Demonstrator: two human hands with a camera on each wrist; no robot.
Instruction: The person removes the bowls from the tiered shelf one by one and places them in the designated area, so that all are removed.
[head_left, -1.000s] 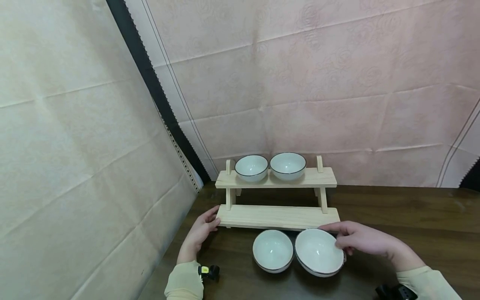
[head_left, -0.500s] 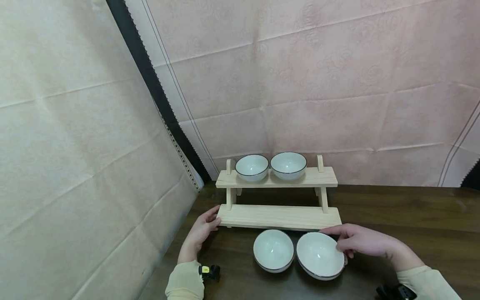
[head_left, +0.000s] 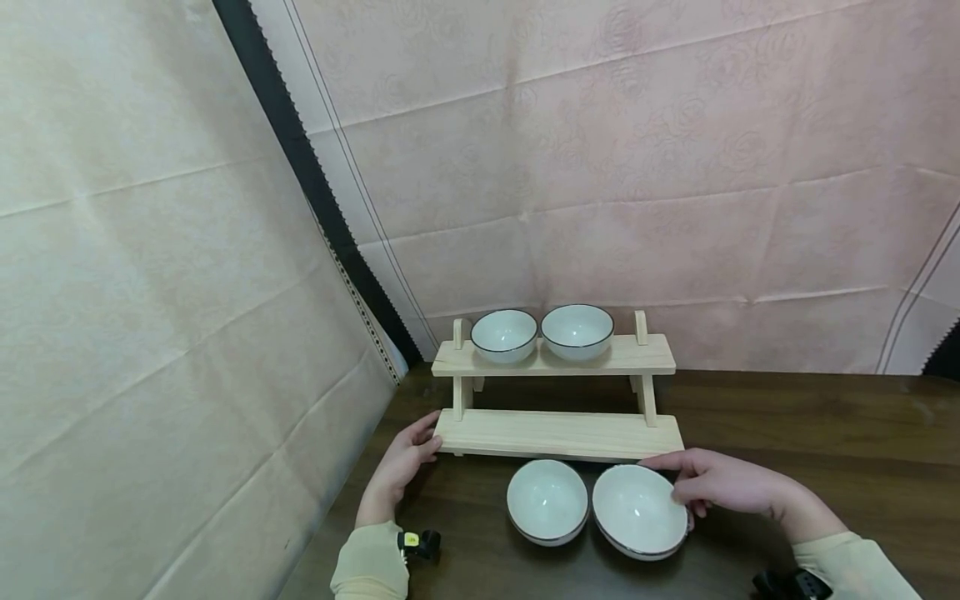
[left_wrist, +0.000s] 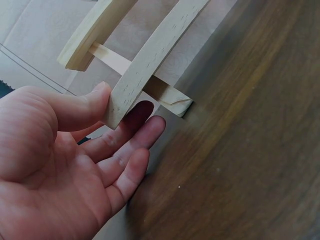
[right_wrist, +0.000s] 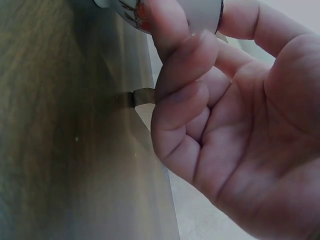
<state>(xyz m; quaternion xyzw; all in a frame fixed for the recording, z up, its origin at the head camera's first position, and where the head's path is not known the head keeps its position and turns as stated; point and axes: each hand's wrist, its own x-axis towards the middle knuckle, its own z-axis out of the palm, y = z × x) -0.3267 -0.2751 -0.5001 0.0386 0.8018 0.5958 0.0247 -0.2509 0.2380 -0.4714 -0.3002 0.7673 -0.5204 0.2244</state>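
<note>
A two-tier light wooden shelf (head_left: 558, 433) stands on the table. At the left end of its lower board, my left hand (head_left: 405, 462) pinches the wood, thumb on top and fingers beneath, as the left wrist view shows on the board (left_wrist: 150, 65). My right hand (head_left: 738, 483) grips the right side of a white bowl (head_left: 639, 510) in front of the shelf, thumb at the rim. Its lower fingers curl into the palm in the right wrist view, where the bowl's patterned outside (right_wrist: 131, 11) shows in part. Close beside it on the left sits another white bowl (head_left: 547, 500).
Two dark-rimmed white bowls, a left one (head_left: 504, 335) and a right one (head_left: 577, 332), stand on the upper tier between wooden uprights. Behind the dark wooden table (head_left: 825, 442) hangs a pale cloth wall (head_left: 675, 208), with another (head_left: 187, 333) along the left.
The right-hand front bowl has shifted slightly towards me, away from the shelf's front edge, with my right hand on it. My left hand keeps its hold on the board.
</note>
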